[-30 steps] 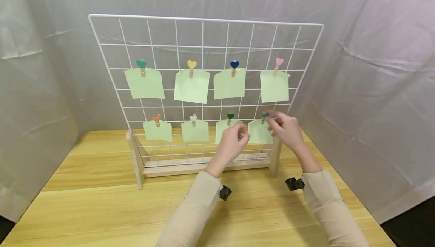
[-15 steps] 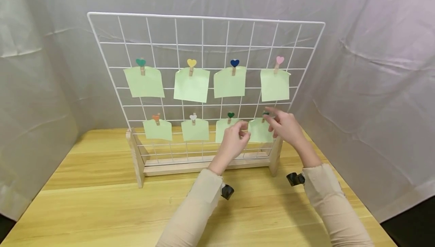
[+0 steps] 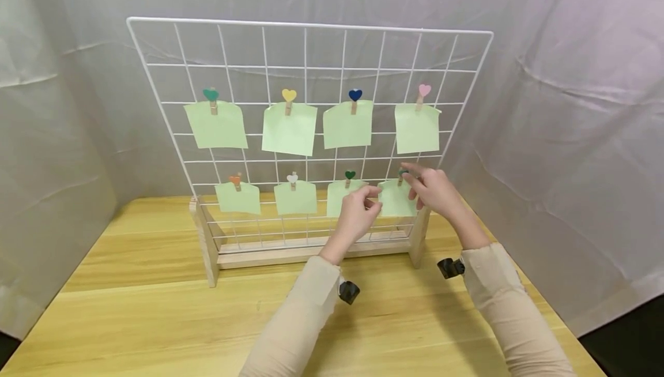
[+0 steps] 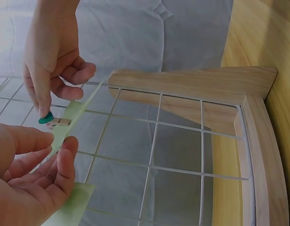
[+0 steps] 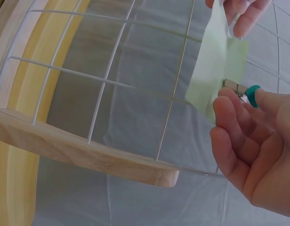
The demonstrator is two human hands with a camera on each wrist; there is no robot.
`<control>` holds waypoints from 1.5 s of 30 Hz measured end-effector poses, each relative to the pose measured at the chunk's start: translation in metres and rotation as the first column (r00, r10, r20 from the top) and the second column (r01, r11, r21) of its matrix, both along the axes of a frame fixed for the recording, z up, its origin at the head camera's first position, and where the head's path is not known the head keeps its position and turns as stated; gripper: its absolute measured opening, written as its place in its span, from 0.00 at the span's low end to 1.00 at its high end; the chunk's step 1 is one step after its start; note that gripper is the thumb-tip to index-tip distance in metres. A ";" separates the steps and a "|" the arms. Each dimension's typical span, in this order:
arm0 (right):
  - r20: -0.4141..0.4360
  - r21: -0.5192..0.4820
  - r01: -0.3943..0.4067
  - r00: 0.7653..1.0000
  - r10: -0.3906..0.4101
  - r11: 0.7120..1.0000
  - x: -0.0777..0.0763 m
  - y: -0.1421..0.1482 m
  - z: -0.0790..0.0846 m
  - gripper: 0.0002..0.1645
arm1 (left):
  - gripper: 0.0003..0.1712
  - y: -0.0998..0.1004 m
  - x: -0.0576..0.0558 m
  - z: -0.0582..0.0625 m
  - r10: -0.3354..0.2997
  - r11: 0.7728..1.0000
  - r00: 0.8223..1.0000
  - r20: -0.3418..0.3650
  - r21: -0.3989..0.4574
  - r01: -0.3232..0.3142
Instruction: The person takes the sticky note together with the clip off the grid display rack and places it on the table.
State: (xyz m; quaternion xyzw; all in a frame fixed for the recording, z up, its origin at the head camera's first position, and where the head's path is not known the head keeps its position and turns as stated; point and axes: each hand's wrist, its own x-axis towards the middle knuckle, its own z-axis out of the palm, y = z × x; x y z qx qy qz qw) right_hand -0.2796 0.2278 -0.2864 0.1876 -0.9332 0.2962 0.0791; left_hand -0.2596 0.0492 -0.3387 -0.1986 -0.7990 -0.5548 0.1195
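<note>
In the head view, my right hand is at the lower right of the white wire grid, pinching a small wooden clothespin with a teal heart. That clothespin sits at the top of a light green paper note. My left hand is at the note's left edge; the left wrist view has its thumb and fingertips around the paper. It partly covers the neighbouring green note, which hangs from a dark green heart clothespin.
The wire grid stands in a wooden base on a wood-grain table. Several more green notes hang from heart clothespins, including a yellow one and a pink one. Grey cloth surrounds the table.
My right fingers have shifted slightly left and up, now covering most of the teal heart that showed earlier. My left hand stays nearly in place beside the note.
</note>
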 end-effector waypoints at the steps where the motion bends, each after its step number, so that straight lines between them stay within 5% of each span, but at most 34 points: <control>1: -0.006 0.001 -0.003 1.000 0.003 1.000 0.000 0.000 0.000 0.25 | 0.14 0.000 0.000 0.000 0.000 1.000 1.000 0.000 0.002 0.000; 17: -0.071 0.050 0.043 0.997 -0.039 0.998 -0.004 -0.004 0.005 0.18 | 0.16 0.003 -0.004 0.001 0.010 1.000 1.000 0.015 0.025 -0.010; 36: -0.236 -0.125 -0.004 0.971 -0.025 0.992 -0.004 -0.004 -0.001 0.11 | 0.18 0.003 -0.003 0.000 0.002 0.999 0.999 0.045 0.039 -0.004; 45: -0.315 -0.119 -0.005 0.948 -0.033 0.993 -0.005 -0.006 -0.005 0.09 | 0.18 0.004 -0.003 0.000 0.010 0.999 0.999 0.035 0.050 -0.011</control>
